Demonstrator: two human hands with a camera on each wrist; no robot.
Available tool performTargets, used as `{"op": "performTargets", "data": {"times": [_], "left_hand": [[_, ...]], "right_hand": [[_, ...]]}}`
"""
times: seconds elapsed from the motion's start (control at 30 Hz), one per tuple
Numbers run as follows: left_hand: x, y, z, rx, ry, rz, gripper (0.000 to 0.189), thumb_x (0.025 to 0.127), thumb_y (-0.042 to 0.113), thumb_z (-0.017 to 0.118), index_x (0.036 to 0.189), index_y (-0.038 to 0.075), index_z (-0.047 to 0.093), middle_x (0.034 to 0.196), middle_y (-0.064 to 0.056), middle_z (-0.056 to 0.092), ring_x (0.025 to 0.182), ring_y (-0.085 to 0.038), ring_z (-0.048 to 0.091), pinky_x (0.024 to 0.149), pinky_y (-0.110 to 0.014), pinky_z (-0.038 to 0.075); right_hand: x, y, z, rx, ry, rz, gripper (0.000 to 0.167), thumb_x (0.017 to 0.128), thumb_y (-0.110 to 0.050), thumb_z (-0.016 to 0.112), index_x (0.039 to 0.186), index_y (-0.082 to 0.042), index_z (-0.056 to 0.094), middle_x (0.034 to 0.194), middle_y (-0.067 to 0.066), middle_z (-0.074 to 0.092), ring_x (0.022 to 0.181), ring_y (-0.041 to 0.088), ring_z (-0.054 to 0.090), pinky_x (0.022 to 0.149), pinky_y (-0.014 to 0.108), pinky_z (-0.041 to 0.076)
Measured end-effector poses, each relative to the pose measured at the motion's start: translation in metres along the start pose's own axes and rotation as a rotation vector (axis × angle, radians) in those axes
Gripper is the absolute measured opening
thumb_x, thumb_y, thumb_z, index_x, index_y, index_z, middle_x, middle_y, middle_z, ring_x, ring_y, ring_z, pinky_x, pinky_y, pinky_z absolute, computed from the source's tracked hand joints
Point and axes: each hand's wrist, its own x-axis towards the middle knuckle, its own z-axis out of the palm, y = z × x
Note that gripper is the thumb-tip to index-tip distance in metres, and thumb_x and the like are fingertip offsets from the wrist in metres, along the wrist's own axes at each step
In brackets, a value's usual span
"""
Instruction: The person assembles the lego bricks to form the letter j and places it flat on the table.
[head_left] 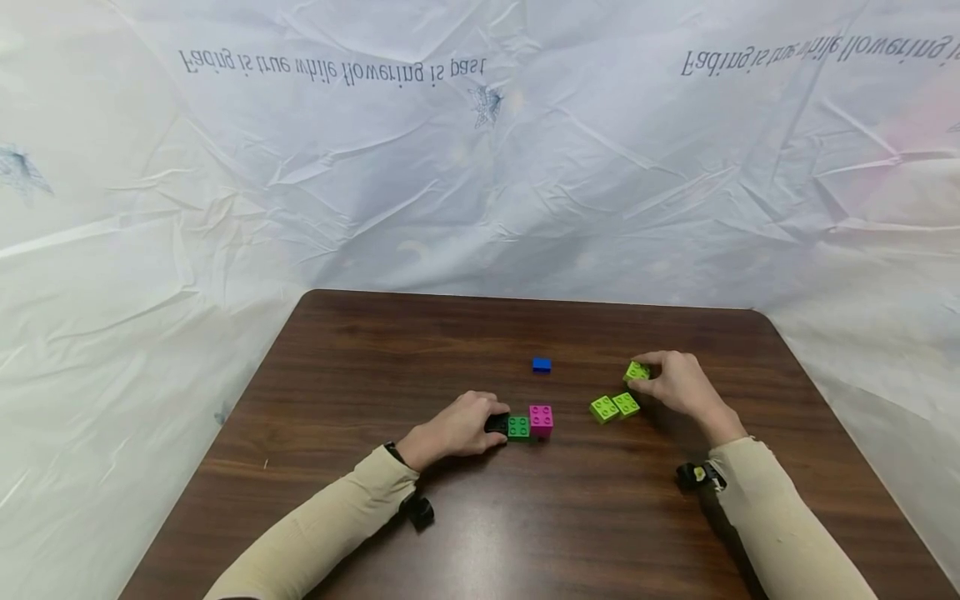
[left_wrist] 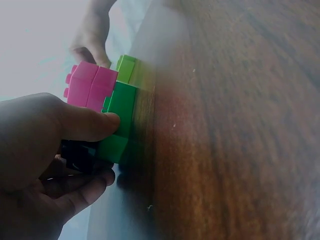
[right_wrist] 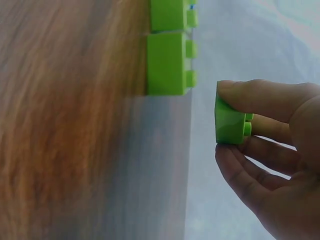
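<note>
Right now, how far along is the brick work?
Seemingly done: pink brick, green brick and black brick are grouped together. In hand: the left hand grips the group's black end; the right hand holds a lime brick above the table. Apparently left: two lime bricks lying side by side, and the blue brick apart.
</note>
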Motion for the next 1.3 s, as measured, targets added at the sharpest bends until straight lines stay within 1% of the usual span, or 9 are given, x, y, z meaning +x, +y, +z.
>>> {"op": "performTargets", "data": {"times": [0.13,0.23,0.37,0.47,0.57,0.73,0.97,1.17,1.3], "left_hand": [[0.000,0.001,0.000,-0.003,0.001,-0.003,0.044,0.089,0.027,0.072,0.128,0.006,0.064,0.106,-0.007,0.066,0.085,-0.012,0.061,0.068,-0.020,0.048],[-0.001,0.001,0.000,-0.002,-0.002,-0.008,0.045,0.089,0.027,0.072,0.128,0.006,0.064,0.106,-0.007,0.066,0.085,-0.012,0.061,0.068,-0.020,0.048],[-0.002,0.000,0.001,0.003,-0.004,-0.011,0.045,0.089,0.028,0.072,0.128,0.006,0.064,0.107,-0.007,0.066,0.086,-0.013,0.061,0.068,-0.020,0.048],[-0.002,0.000,0.001,0.006,-0.005,-0.011,0.045,0.089,0.028,0.072,0.128,0.006,0.064,0.107,-0.007,0.066,0.086,-0.012,0.061,0.069,-0.020,0.048],[-0.002,0.001,0.001,0.008,-0.002,-0.012,0.045,0.089,0.028,0.072,0.128,0.006,0.064,0.107,-0.007,0.066,0.087,-0.012,0.061,0.069,-0.020,0.048],[-0.002,0.002,0.001,0.007,-0.002,-0.017,0.045,0.089,0.028,0.072,0.128,0.006,0.064,0.108,-0.007,0.066,0.088,-0.013,0.061,0.070,-0.021,0.048],[-0.002,0.003,-0.001,-0.002,-0.009,-0.019,0.046,0.089,0.028,0.072,0.128,0.005,0.064,0.108,-0.007,0.066,0.089,-0.013,0.062,0.069,-0.020,0.048],[-0.002,0.003,-0.001,-0.007,-0.011,-0.011,0.046,0.090,0.027,0.071,0.129,0.005,0.063,0.108,-0.007,0.066,0.086,-0.012,0.061,0.067,-0.019,0.047],[-0.001,0.002,0.000,-0.006,-0.008,-0.009,0.045,0.090,0.027,0.072,0.129,0.005,0.063,0.107,-0.007,0.065,0.084,-0.011,0.060,0.066,-0.018,0.047]], "right_hand": [[-0.001,-0.009,-0.003,0.006,0.019,-0.019,0.049,0.087,-0.030,0.073,0.126,-0.002,0.065,0.124,0.026,0.062,0.100,0.037,0.064,0.070,0.040,0.051],[-0.001,-0.015,-0.005,0.021,0.031,-0.042,0.047,0.087,-0.029,0.074,0.125,-0.002,0.066,0.118,0.023,0.066,0.093,0.032,0.065,0.067,0.038,0.051],[-0.001,-0.023,-0.004,0.047,0.049,-0.083,0.046,0.086,-0.026,0.075,0.123,-0.002,0.067,0.110,0.019,0.069,0.079,0.020,0.064,0.060,0.031,0.048],[-0.001,-0.029,-0.002,0.055,0.065,-0.114,0.044,0.085,-0.025,0.075,0.122,-0.003,0.067,0.108,0.016,0.069,0.076,0.017,0.063,0.059,0.029,0.047],[-0.001,-0.036,-0.002,0.061,0.081,-0.152,0.042,0.085,-0.024,0.076,0.121,-0.004,0.068,0.107,0.014,0.069,0.076,0.016,0.063,0.059,0.028,0.048],[0.000,-0.046,-0.004,0.042,0.117,-0.212,0.040,0.084,-0.022,0.077,0.119,-0.005,0.070,0.108,0.014,0.069,0.081,0.018,0.064,0.064,0.031,0.049],[-0.001,-0.056,-0.005,0.032,0.121,-0.247,0.040,0.084,-0.022,0.077,0.119,-0.005,0.070,0.111,0.014,0.068,0.087,0.022,0.065,0.069,0.036,0.052],[-0.001,-0.064,-0.007,0.029,0.142,-0.289,0.040,0.083,-0.021,0.078,0.119,-0.006,0.070,0.109,0.012,0.069,0.084,0.020,0.065,0.067,0.032,0.052],[-0.002,-0.072,-0.006,0.045,0.142,-0.324,0.040,0.082,-0.021,0.079,0.119,-0.007,0.070,0.110,0.011,0.068,0.085,0.022,0.065,0.067,0.030,0.053]]}}
